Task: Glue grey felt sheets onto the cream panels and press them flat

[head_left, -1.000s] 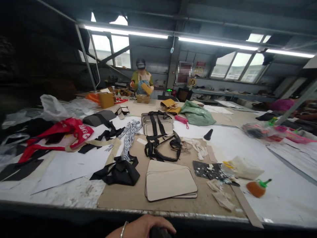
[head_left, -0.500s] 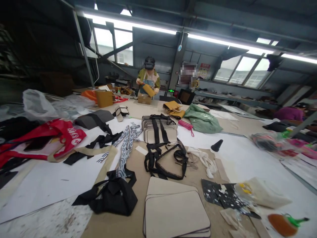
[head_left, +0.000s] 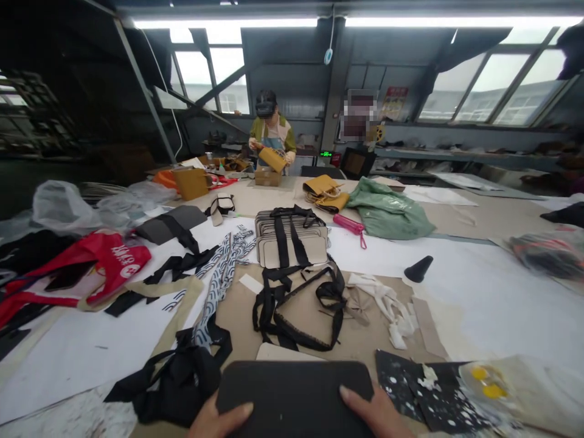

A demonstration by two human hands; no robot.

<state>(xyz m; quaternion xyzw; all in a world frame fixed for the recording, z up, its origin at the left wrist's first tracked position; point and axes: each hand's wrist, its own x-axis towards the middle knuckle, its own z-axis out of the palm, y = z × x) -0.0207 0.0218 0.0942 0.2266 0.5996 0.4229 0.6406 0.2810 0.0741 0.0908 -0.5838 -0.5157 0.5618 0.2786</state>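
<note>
A flat black panel with rounded corners (head_left: 296, 395) is held up at the bottom of the view. My left hand (head_left: 219, 420) grips its left edge, thumb lying on the face. On the right edge my right hand (head_left: 371, 410) holds it the same way. Fingers behind the panel are hidden. Under it, one edge of a beige board (head_left: 287, 353) shows. Just beyond lie tangled black fabric strips (head_left: 310, 328). Left of the panel sits a heap of black cloth (head_left: 176, 383), with wave-patterned fabric strips (head_left: 216, 292) trailing from it.
A bundle of beige boards (head_left: 292, 250) with black straps stands mid-table. At right are a glue-spotted black sheet (head_left: 429, 389), a black cone (head_left: 418, 269) and a green bag (head_left: 392, 210). A red bag (head_left: 109, 261) lies left. Across the table a person (head_left: 272, 137) handles a yellow piece.
Both my hands have come into view holding the black panel, which now covers most of the beige board stack. The camera view has shifted and levelled.
</note>
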